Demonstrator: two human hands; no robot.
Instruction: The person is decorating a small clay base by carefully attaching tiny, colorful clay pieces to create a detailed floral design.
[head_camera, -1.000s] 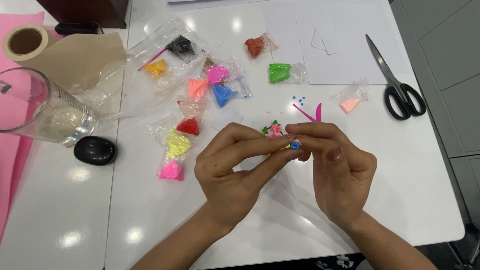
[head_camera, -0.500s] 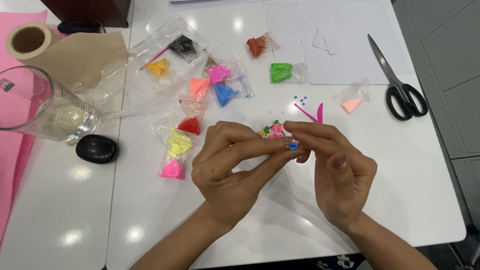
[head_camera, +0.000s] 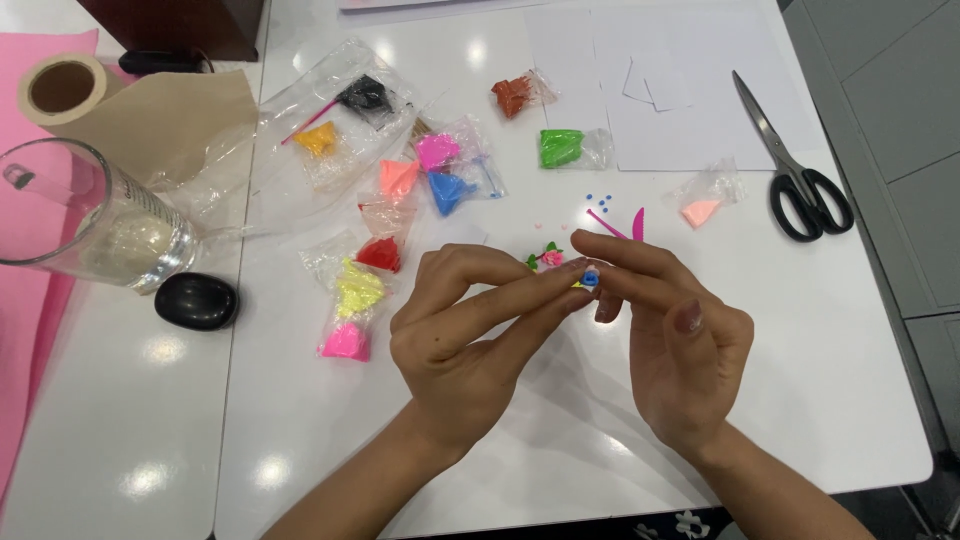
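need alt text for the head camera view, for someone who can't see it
Two bare hands, left hand and right hand, meet fingertip to fingertip over a white table, pinching a tiny blue clay piece. Small bags of coloured clay lie beyond, with scissors to the right.

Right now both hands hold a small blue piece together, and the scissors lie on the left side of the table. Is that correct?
Not quite. In the head view the scissors lie on the right side of the table. The left hand and right hand do hold the small blue piece together.

bright overhead light | glare spots on white table (head_camera: 880, 400) | sharp focus
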